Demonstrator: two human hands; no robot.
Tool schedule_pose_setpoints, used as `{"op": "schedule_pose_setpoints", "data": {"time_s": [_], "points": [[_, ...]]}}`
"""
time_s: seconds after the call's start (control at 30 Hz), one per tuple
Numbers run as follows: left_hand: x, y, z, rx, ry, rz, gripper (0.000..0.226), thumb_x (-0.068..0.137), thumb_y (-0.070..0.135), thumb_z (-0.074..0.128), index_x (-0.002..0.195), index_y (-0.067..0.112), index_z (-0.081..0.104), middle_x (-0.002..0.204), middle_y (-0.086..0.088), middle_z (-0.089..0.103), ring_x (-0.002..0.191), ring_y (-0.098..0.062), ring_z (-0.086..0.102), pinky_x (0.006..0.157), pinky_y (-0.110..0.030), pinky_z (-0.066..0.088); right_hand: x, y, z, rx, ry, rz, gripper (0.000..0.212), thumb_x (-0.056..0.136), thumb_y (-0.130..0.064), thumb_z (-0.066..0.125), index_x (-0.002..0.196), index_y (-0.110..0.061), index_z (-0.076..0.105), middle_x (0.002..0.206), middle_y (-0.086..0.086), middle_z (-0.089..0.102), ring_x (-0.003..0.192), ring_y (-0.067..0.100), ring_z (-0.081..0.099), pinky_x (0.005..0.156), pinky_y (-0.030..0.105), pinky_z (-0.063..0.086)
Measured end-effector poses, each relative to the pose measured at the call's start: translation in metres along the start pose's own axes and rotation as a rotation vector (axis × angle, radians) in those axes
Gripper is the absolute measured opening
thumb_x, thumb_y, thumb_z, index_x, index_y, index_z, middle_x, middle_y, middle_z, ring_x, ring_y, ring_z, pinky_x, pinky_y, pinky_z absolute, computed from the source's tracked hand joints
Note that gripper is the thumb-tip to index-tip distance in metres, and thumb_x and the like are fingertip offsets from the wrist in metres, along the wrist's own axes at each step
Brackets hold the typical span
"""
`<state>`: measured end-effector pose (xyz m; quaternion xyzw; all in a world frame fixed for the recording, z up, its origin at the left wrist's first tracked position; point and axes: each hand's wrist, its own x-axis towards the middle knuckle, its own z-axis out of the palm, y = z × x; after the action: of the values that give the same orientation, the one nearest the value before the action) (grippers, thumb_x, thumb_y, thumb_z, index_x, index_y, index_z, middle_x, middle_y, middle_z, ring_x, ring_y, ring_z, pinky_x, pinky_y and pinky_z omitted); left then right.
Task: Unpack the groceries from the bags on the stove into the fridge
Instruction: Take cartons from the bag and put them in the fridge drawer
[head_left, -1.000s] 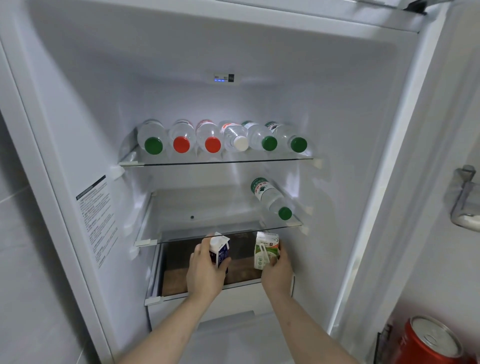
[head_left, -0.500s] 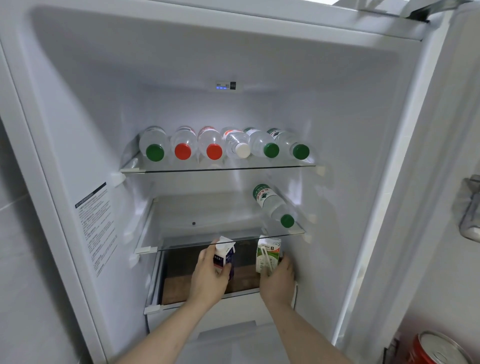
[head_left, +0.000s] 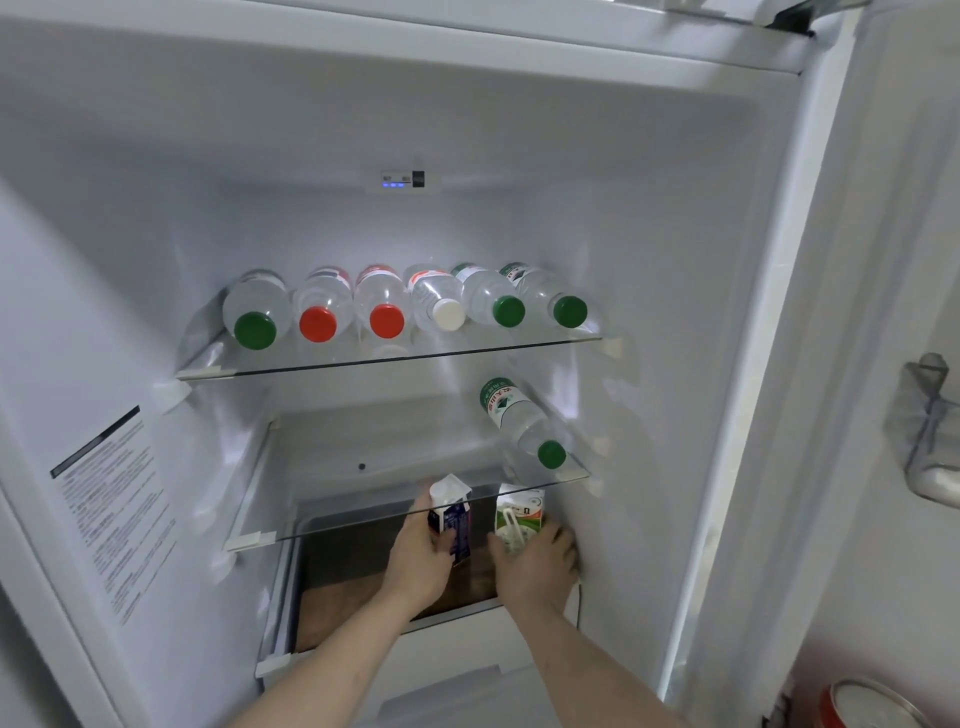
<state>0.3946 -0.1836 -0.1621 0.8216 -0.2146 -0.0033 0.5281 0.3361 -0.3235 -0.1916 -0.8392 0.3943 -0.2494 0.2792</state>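
The fridge stands open before me. My left hand (head_left: 418, 564) grips a small blue-and-white carton (head_left: 451, 514), held upright under the lower glass shelf (head_left: 363, 525). Just to its right, my right hand (head_left: 537, 564) grips a green-and-white carton (head_left: 519, 514) with a straw on its front, close to the fridge's right wall. Both cartons sit over the dark lowest shelf (head_left: 353, 582); whether they rest on it is hidden by my hands. Several water bottles (head_left: 384, 306) lie in a row on the upper glass shelf (head_left: 389, 358). One green-capped bottle (head_left: 519, 423) lies on the lower glass shelf.
A white drawer front (head_left: 457, 654) closes the space below my wrists. The open door (head_left: 883, 415) stands at the right with a clear door bin (head_left: 930, 436). A red can (head_left: 867, 706) shows at the bottom right corner. A printed label (head_left: 111, 514) covers the left wall.
Both hands have pushed the two cartons a little deeper into the fridge, under the lower glass shelf. My view has shifted slightly downward and closer.
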Motion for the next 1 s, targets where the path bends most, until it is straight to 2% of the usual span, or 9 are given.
{"op": "schedule_pose_setpoints", "data": {"time_s": [0.1, 0.23, 0.33, 0.47, 0.63, 0.77, 0.87, 1.0], "points": [[0.006, -0.001, 0.002, 0.014, -0.020, 0.002, 0.078, 0.100, 0.008, 0.057, 0.159, 0.043, 0.020, 0.147, 0.007, 0.056, 0.138, -0.020, 0.052, 0.114, -0.043, 0.045, 0.003, 0.003, 0.000, 0.054, 0.022, -0.021, 0.079, 0.079, -0.054, 0.078, 0.135, -0.009, 0.047, 0.132, 0.013, 0.056, 0.123, 0.034, 0.057, 0.098, 0.045, 0.050], [0.013, 0.002, 0.006, -0.001, -0.074, 0.022, 0.079, 0.102, 0.009, 0.056, 0.161, 0.042, 0.014, 0.152, 0.004, 0.053, 0.140, -0.022, 0.050, 0.113, -0.040, 0.046, 0.008, 0.005, 0.004, 0.187, 0.036, -0.040, 0.079, 0.081, -0.034, 0.081, 0.144, -0.006, 0.042, 0.136, 0.014, 0.059, 0.125, 0.034, 0.059, 0.102, 0.047, 0.051], [0.017, 0.004, 0.010, -0.022, -0.125, 0.030, 0.079, 0.103, 0.010, 0.055, 0.162, 0.041, 0.013, 0.153, 0.007, 0.050, 0.143, -0.023, 0.047, 0.114, -0.045, 0.045, 0.006, 0.006, 0.007, 0.245, 0.045, -0.052, 0.078, 0.084, -0.030, 0.080, 0.147, -0.010, 0.039, 0.137, 0.011, 0.060, 0.123, 0.030, 0.062, 0.101, 0.047, 0.054], [0.020, 0.005, 0.010, -0.018, -0.184, 0.018, 0.079, 0.105, 0.011, 0.051, 0.162, 0.042, 0.007, 0.142, 0.020, 0.048, 0.142, -0.020, 0.047, 0.115, -0.040, 0.044, 0.004, 0.009, 0.008, 0.259, 0.032, -0.065, 0.079, 0.089, -0.030, 0.075, 0.152, -0.006, 0.034, 0.141, 0.014, 0.057, 0.125, 0.034, 0.060, 0.102, 0.047, 0.052], [0.021, 0.008, 0.010, -0.063, -0.246, 0.017, 0.082, 0.106, 0.007, 0.048, 0.162, 0.041, -0.001, 0.149, 0.018, 0.042, 0.148, -0.021, 0.038, 0.120, -0.047, 0.037, 0.002, 0.011, 0.003, 0.317, -0.021, -0.073, 0.080, 0.091, -0.028, 0.073, 0.156, -0.008, 0.030, 0.147, 0.012, 0.052, 0.132, 0.032, 0.055, 0.109, 0.045, 0.049], [0.014, 0.003, 0.014, -0.055, -0.212, 0.026, 0.088, 0.105, 0.009, 0.049, 0.161, 0.036, -0.013, 0.150, 0.018, 0.041, 0.144, -0.015, 0.044, 0.119, -0.040, 0.039, -0.003, 0.014, -0.003, 0.411, -0.025, -0.080, 0.086, 0.088, -0.015, 0.076, 0.159, -0.008, 0.028, 0.153, 0.011, 0.045, 0.141, 0.029, 0.045, 0.113, 0.040, 0.044], [0.005, -0.004, 0.021, -0.091, -0.136, 0.048, 0.087, 0.102, 0.005, 0.054, 0.162, 0.038, 0.001, 0.150, 0.015, 0.052, 0.137, -0.004, 0.051, 0.116, -0.041, 0.044, -0.013, 0.017, -0.008, 0.470, -0.007, -0.067, 0.090, 0.087, -0.007, 0.075, 0.161, -0.011, 0.024, 0.157, 0.009, 0.038, 0.145, 0.027, 0.039, 0.110, 0.037, 0.045], [-0.009, -0.010, 0.029, -0.119, -0.054, 0.040, 0.076, 0.099, 0.003, 0.056, 0.157, 0.039, 0.022, 0.148, 0.014, 0.052, 0.137, -0.001, 0.049, 0.118, -0.041, 0.042, -0.029, 0.022, -0.011, 0.415, -0.031, -0.089, 0.085, 0.082, 0.003, 0.070, 0.157, -0.011, 0.031, 0.153, 0.009, 0.032, 0.141, 0.030, 0.038, 0.102, 0.032, 0.048]]}}
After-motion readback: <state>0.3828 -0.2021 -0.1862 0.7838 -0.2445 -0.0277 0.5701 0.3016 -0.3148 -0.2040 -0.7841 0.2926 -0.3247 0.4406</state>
